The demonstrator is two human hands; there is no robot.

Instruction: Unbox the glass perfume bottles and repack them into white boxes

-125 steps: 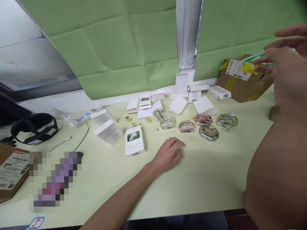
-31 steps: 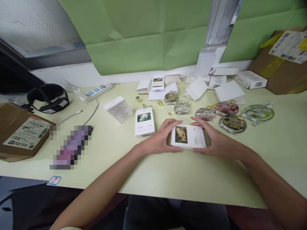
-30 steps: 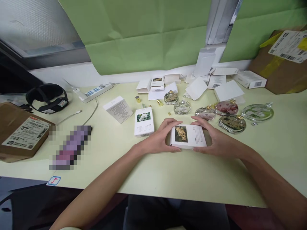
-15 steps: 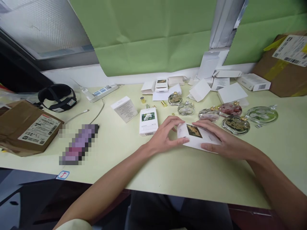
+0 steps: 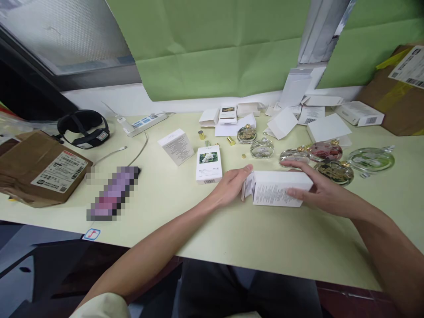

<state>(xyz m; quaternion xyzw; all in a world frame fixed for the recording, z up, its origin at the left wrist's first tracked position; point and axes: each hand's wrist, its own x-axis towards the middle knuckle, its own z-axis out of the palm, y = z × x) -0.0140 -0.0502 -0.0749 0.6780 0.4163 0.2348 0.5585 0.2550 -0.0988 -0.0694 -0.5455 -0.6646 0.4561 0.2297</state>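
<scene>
A white perfume box with fine printed text lies on its side across both hands, just above or on the table. My right hand grips its right end, thumb on the printed face and fingers behind. At the left end a flap stands open, and my left hand is closed at that flap, its fingertips partly hidden. Left of the hands stands a white box with a white flower picture. Beyond the box are glass perfume bottles: a clear one, a pink one and a dark floral one.
Several opened white cartons lie along the wall. Gold caps are scattered near the middle. At left are a phone, a cardboard box, a black headset and a power strip. A larger carton stands back right.
The box has been turned from its flower-picture face to its text face. Its left-end flap now shows open, with my left hand at it. The view has shifted slightly.
</scene>
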